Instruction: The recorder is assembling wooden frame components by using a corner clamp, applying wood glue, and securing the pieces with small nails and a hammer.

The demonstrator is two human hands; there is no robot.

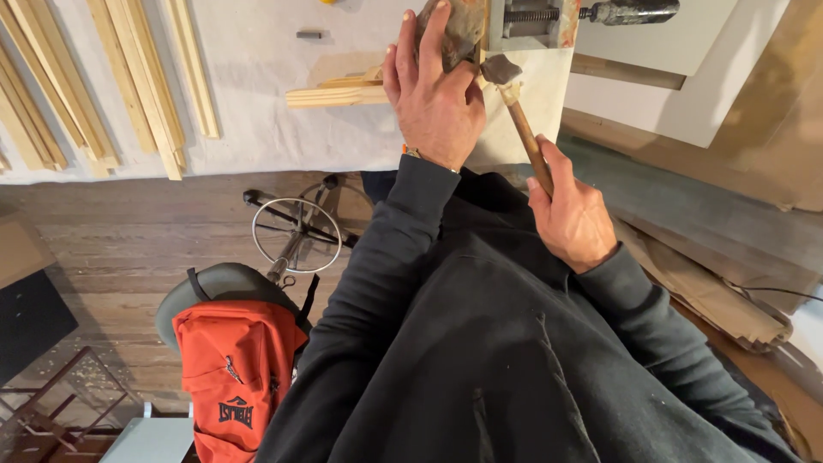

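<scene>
Bench (257,103), covered in a pale sheet, fills the top of the view; its near edge runs across above a wooden floor (129,249). Long pale wood strips (141,77) lie fanned toward its left end. Orange backpack (236,377) rests on a grey stool (214,287) on the floor below. Rusty metal vise (514,21) sits near the bench's near edge, right of centre. Short wood pieces (339,90) lie just left of it. Left hand (435,99): grip curled over the vise's left jaw, fingers spread on top. Right hand (573,214): grip wrapped tight around the wooden handle of a hammer (514,94); hammer head sits at the vise, just beside the left hand.
</scene>
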